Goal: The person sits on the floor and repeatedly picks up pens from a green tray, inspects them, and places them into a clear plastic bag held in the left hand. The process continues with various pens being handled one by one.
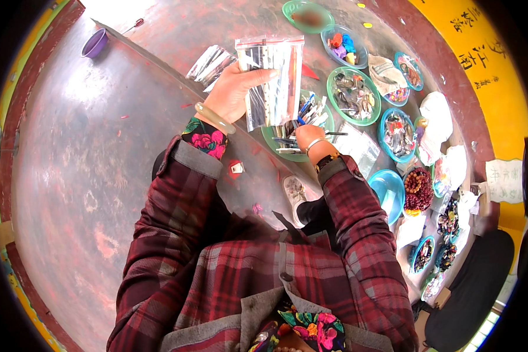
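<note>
1. The left hand (232, 94), upper centre of the frame, has its fingers closed on a stack of clear plastic bags (273, 79), thumb across the front.
2. The right hand (307, 136) reaches into the green bowl (271, 136) of pens; I cannot tell its grip.
3. It seems best to keep the thumb pressing firmly so the bags do not fan out.
4. The long axis of the bags runs up and down, sealed tops toward the upper edge.

Two hands show, the left hand (236, 88) and the right hand (308, 136), with three green plates (308, 16) (353, 88) (297, 154), one purple cup (95, 43), one white shoe (294, 191), and one bowl of brown beads (419, 190).
</note>
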`<state>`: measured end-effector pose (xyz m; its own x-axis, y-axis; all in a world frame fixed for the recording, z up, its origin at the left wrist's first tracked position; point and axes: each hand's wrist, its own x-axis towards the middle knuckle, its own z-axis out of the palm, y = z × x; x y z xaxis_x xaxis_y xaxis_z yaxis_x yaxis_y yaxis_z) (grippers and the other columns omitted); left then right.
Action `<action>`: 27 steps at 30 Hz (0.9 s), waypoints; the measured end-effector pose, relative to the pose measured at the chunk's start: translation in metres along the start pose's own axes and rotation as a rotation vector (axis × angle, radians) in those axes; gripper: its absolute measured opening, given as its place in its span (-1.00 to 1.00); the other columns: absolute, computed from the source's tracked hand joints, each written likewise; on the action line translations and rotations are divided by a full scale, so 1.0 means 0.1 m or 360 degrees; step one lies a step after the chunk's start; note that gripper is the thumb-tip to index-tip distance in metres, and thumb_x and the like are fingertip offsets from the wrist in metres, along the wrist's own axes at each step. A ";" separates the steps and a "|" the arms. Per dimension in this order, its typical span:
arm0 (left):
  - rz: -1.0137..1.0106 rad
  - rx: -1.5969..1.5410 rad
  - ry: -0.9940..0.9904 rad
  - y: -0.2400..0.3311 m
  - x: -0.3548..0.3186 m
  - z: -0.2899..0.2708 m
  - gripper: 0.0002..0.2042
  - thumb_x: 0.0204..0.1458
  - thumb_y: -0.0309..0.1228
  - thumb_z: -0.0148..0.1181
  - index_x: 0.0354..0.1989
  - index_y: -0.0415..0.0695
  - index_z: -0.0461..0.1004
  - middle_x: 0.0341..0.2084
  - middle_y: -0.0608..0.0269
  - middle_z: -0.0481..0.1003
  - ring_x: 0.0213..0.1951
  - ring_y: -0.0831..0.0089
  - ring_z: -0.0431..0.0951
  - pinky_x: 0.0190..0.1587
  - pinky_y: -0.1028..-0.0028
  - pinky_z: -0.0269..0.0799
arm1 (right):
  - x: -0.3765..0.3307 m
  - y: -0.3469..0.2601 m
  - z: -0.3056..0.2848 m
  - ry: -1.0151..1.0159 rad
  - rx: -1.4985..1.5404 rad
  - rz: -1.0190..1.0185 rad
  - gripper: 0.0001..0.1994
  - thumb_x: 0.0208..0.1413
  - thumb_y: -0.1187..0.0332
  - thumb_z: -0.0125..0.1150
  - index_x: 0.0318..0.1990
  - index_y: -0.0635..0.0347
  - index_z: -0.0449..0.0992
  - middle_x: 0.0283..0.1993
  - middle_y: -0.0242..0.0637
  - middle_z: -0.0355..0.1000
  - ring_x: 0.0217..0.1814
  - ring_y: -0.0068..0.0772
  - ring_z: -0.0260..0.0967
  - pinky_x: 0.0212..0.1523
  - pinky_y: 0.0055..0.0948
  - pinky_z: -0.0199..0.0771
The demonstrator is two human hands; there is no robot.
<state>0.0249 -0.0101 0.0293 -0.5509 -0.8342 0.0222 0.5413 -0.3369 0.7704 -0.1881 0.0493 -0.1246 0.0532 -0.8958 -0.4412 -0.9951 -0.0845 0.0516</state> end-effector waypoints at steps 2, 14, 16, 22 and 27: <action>0.0009 -0.0077 -0.0029 -0.01 0.01 -0.01 -0.77 0.02 -0.60 0.09 -0.12 -0.26 0.45 -0.23 0.18 0.53 -0.21 0.42 0.55 -0.11 0.41 0.47 | 0.03 0.04 0.03 0.0000 0.0035 0.0037 -0.82 -0.05 0.45 0.02 -0.35 0.16 0.58 -0.28 -0.13 0.52 -0.21 -0.13 0.49 -0.24 -0.22 0.49; 0.0027 0.0306 -0.0099 -0.06 0.02 0.00 -0.70 0.00 -0.57 0.15 -0.05 -0.25 0.40 -0.20 0.27 0.49 -0.18 0.52 0.50 -0.10 0.47 0.42 | -0.08 0.23 -0.40 0.0397 0.0197 -0.0162 -0.76 -0.03 0.44 -0.06 -0.17 0.17 0.41 -0.36 -0.03 0.47 -0.29 0.05 0.44 -0.31 -0.05 0.41; 0.0049 0.0474 -0.0094 -0.06 0.02 0.01 -0.71 -0.01 -0.55 0.16 -0.07 -0.26 0.40 -0.24 0.28 0.50 -0.21 0.54 0.49 -0.13 0.48 0.42 | -0.23 0.36 -0.71 0.0690 0.0292 -0.0195 -0.72 -0.04 0.44 -0.05 -0.11 0.14 0.35 -0.35 -0.02 0.47 -0.31 0.04 0.45 -0.32 -0.04 0.42; 0.0111 0.1194 -0.0192 -0.12 0.03 0.04 -0.71 -0.01 -0.54 0.14 -0.07 -0.28 0.41 -0.23 0.36 0.48 -0.21 0.62 0.43 -0.09 0.54 0.35 | -0.73 0.67 -1.46 0.1399 0.2437 -0.0225 -0.49 0.07 0.50 0.08 0.19 0.09 0.10 -0.41 -0.24 0.47 -0.50 -0.56 0.35 -0.46 -0.60 0.38; -0.0242 0.0827 -0.0292 -0.32 0.02 0.09 -0.69 -0.01 -0.55 0.15 -0.04 -0.28 0.39 -0.20 0.31 0.48 -0.17 0.59 0.43 -0.06 0.52 0.35 | -0.90 0.78 -1.52 0.1800 0.3058 -0.0767 -0.58 0.15 0.49 0.00 0.15 0.15 0.10 -0.33 -0.10 0.45 -0.43 -0.47 0.39 -0.38 -0.52 0.44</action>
<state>0.0011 0.0029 0.0104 -0.7244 -0.6883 -0.0388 0.0892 -0.1494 0.9847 -0.2579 0.0570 0.0551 -0.4436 -0.8030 0.3979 0.2511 -0.5376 -0.8050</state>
